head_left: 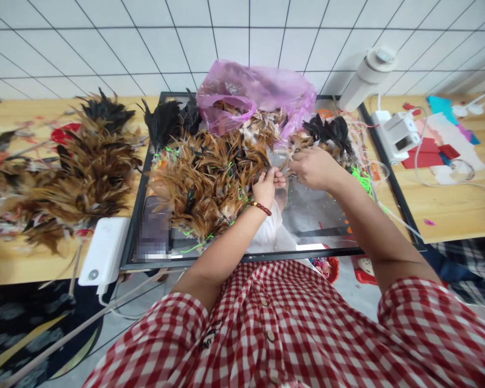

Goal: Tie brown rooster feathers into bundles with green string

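A large heap of brown feathers [210, 178] covers the left and middle of a dark-framed glass panel [319, 215]. My left hand [268, 186], with a beaded bracelet on the wrist, is at the heap's right edge. Its fingers are curled in, and what they hold is too small to make out. Just right of it, my right hand [313, 168] is closed in a pinch on a thin feather, mostly hidden by the fingers. Black feathers [329, 132] lie beyond my right hand. A pink plastic bag [262, 81] with feathers inside sits behind the heap.
More feathers [92, 172] lie on the wooden table at left. A phone [152, 229] rests on the panel, and a white power bank [105, 250] lies beside it. A white bottle [367, 78], chargers [400, 134], cables and red paper [424, 153] stand or lie at right. Green strings [361, 180] lie near my right forearm.
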`<state>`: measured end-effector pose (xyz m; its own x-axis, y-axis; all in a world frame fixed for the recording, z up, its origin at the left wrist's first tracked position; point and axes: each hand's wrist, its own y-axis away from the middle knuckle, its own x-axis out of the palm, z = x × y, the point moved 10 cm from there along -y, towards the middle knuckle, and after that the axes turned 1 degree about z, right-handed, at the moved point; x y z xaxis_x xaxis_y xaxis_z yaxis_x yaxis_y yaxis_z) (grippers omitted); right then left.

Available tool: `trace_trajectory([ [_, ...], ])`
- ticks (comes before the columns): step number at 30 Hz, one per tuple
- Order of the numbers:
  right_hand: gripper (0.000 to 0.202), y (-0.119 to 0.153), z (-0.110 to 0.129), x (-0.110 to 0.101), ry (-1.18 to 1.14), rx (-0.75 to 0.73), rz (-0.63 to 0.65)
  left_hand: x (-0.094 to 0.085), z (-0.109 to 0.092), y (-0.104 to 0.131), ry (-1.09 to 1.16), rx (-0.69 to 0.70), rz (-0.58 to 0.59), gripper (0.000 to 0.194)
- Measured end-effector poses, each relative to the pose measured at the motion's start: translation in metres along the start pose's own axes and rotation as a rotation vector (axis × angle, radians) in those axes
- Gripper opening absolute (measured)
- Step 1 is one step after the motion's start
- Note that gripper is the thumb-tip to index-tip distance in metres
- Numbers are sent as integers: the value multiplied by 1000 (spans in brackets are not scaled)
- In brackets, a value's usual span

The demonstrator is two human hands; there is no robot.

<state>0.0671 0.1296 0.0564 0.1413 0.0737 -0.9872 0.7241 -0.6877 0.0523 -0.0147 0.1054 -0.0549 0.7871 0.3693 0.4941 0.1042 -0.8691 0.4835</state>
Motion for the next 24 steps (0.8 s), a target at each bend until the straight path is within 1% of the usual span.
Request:
trace_trajectory([
  [3, 27, -1, 15, 14, 82, -33, 211, 4, 3, 3, -119, -21, 31, 27],
  [5, 30, -1, 21, 23, 95, -31, 322, 5, 4, 4, -189, -8, 46, 29],
  [7, 33, 0, 23, 29, 75, -14, 398, 6, 2, 3, -210, 20, 56, 28],
  [8, 34, 0, 22, 30, 61, 5, 410, 6, 2, 3, -205, 30, 63, 28],
  [10, 35, 1, 14, 26, 26, 55, 379, 6, 3, 2, -196, 28, 80, 28],
  [11, 34, 1, 9, 21, 5, 77, 334, 7, 4, 2, -203, 23, 92, 29],
  [15, 30, 6, -5, -11, -56, 92, 55, 8, 5, 3, -224, 10, 114, 29],
  [17, 28, 10, -9, -25, -27, 94, -53, 7, 5, 4, -198, -5, 110, 27],
  [19, 25, 13, -8, -30, 44, 80, -71, 5, 4, 4, -155, -20, 95, 26],
  [22, 20, 12, -1, -23, 137, 46, 17, 4, -1, 3, -76, 0, 79, 29],
  [24, 20, 9, 6, -17, 154, 28, 78, 5, -1, 3, -69, 3, 92, 29],
])
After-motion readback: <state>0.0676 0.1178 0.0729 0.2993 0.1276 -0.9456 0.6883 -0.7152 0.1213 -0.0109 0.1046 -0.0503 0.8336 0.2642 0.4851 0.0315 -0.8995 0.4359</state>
